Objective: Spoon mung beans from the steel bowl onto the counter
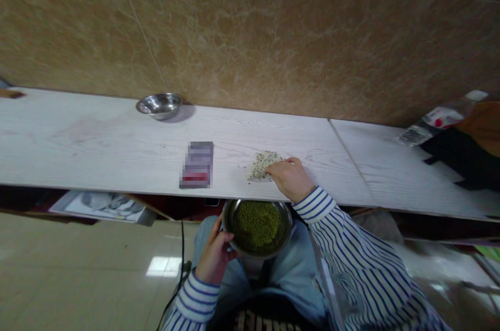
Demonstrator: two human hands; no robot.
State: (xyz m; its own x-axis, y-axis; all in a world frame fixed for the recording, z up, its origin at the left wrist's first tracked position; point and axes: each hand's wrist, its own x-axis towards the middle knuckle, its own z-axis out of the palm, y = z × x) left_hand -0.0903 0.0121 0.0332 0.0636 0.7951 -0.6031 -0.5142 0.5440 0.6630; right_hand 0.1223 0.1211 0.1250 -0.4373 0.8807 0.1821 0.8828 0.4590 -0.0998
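My left hand (pixel 216 251) grips the left rim of a steel bowl (pixel 288 237), thumb on top of the edge. Green mung beans (pixel 258 223) lie inside that bowl, which sits over my lap just below the counter's front edge. On the counter, my right hand (pixel 289 177) reaches to a white patch (pixel 260 165) strewn with dark greenish specks; whether the patch is paper or loose grains, I cannot tell. Its fingers are bent and drawn together at the right side of the patch. Anything between those fingertips is too small to make out.
A pixelated phone-like rectangle (pixel 196 164) lies left of the patch. Near the wall stands another steel bowl (pixel 159 106). A plastic bottle (pixel 441 117) and a black cloth-like item (pixel 464 156) lie at the right. Below the white counter (pixel 97 149) is an open drawer (pixel 105 207).
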